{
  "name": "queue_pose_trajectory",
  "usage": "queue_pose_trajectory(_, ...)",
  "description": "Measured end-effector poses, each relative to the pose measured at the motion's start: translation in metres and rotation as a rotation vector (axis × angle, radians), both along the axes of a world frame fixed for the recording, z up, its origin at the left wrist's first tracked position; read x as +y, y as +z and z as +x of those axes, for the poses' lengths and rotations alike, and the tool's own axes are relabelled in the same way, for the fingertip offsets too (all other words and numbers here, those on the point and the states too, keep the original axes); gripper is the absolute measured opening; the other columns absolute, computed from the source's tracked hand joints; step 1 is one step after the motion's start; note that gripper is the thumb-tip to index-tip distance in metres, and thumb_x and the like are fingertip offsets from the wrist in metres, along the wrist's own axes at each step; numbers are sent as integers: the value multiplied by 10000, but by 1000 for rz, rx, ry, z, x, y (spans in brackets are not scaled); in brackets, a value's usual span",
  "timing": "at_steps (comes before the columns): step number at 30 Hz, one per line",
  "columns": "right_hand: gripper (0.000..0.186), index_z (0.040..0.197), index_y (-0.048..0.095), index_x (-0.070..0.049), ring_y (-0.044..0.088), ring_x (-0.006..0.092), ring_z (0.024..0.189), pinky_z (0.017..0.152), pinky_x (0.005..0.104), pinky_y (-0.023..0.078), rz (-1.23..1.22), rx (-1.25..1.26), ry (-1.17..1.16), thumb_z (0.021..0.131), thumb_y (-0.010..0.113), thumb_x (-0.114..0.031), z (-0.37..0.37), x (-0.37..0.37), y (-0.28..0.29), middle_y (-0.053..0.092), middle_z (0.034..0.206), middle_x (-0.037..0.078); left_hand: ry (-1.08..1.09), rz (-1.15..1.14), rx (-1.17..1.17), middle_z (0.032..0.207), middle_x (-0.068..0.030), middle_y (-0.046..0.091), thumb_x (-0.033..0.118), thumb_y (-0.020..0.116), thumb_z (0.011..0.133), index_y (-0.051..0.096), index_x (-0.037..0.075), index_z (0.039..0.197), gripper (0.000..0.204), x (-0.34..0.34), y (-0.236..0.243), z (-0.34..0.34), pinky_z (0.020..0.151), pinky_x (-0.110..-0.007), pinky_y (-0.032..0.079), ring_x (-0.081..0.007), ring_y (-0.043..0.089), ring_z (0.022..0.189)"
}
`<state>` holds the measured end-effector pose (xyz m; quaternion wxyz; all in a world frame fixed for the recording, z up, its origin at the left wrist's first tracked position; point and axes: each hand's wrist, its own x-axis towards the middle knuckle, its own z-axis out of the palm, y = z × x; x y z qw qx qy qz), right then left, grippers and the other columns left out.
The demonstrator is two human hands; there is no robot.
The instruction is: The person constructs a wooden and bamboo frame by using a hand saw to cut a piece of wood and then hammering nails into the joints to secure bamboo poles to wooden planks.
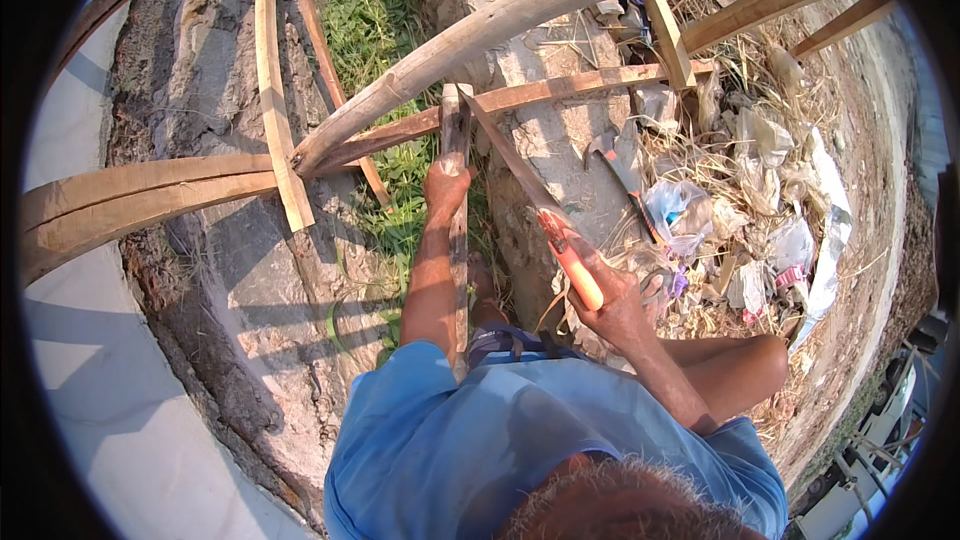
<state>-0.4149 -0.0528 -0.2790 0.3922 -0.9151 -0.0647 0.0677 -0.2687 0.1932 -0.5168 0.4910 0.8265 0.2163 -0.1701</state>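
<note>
My right hand (612, 290) is closed round the orange handle of a handsaw (515, 165). The saw's blade slants up and to the left, its tip beside the far end of a narrow wooden board (458, 260). My left hand (447, 186) is wrapped round that board below its far end. The board runs from between my legs up to a long wooden beam (560, 87) that crosses in front of me. Whether the blade touches the board I cannot tell. To the right of the saw lies a hammer-like tool (625, 180) with a dark and orange handle.
A thick bamboo pole (480, 32) arches across the front. Paired timber strips (150, 200) and an upright slat (270, 90) stand at the left. Plastic bags (680, 215) and dry straw litter the right. Green grass (375, 20) grows between broken concrete slabs (240, 310).
</note>
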Motion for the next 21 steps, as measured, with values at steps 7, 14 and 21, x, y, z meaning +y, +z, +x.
queue_pose_trajectory(7,680,1420,497,-163,692,419,801,702,498,561,-57,-100,-56,788,743,-205,126,48,-53,718,907,184,-33,-58,-96,1023,-167,741,289,831,731,686,20,1130,503,-11,3,4,855,-414,536,-317,709,946)
queue_pose_trajectory(14,699,1455,502,-169,715,371,926,813,435,592,33,-73,8,789,694,-83,10,10,0,710,1147,194,22,-5,-43,910,-108,730,194,819,744,702,8,1046,373,-4,-5,-1,768,-373,525,-241,681,836)
queue_pose_trajectory(21,676,1450,496,-154,703,412,857,766,487,578,-56,-43,-5,809,707,-187,120,52,-41,717,1018,201,-28,-34,-120,1074,-166,742,327,858,728,692,36,1166,552,7,-38,-1,882,-424,534,-322,707,995)
